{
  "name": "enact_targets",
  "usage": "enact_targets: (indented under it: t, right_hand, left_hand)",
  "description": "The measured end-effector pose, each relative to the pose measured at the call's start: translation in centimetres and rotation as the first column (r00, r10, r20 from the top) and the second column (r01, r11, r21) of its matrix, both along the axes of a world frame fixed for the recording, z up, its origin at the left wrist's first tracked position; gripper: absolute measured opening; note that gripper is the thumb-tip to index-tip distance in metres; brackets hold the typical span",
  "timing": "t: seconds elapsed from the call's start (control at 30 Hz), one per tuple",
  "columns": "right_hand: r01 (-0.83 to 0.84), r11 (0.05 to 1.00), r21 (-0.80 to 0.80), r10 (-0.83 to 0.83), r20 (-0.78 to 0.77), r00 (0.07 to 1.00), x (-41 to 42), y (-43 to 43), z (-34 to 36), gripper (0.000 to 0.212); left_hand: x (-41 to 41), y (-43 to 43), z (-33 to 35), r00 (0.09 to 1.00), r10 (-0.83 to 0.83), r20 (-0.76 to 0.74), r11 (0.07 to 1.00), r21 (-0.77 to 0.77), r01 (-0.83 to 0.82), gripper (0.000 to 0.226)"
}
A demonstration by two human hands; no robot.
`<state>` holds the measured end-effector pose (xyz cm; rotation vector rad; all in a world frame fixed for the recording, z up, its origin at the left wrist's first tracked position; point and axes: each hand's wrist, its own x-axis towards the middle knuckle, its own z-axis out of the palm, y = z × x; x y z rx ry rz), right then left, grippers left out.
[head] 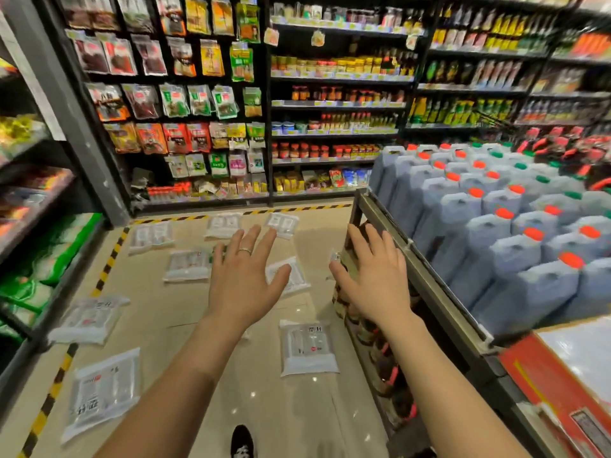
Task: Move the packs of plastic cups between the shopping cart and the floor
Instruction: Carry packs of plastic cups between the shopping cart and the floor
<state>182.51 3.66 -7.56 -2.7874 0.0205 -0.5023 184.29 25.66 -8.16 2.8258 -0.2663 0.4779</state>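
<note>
We see several packs of plastic cups (309, 347) lying flat and scattered across the beige floor (158, 325). Our left hand (246, 279) and right hand (377, 279) hover above them, fingers spread wide, holding nothing. A rack of grey jugs (515, 226) stands on our right, and stocked shelves (334, 104) rise ahead.

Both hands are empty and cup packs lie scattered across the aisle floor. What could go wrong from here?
1. The shoe stands close to a pack on the glossy floor; a step onto it may slip or crush the cups inside.
2. The right hand hovers by the bottles shelved under the jugs; a careless reach could knock one over.
</note>
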Motion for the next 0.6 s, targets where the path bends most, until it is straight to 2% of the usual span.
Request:
enact_targets:
  t: [0.33, 0.6]
  right_hand:
    - [0.074, 0.997, 0.002, -0.073, -0.148, 0.986, 21.0, 2.9, -4.6, 0.073]
    - [0.082, 0.997, -0.001, -0.079, -0.262, 0.962, 29.9, 0.5, -11.5, 0.073]
  left_hand:
    - [22.8, 1.9, -6.0, 0.982, -0.062, -0.178, 0.998, 0.000, 0.063, 0.081]
    - [32.6, 0.0, -13.1, 0.951, -0.089, -0.297, 0.996, -0.039, 0.081, 0.075]
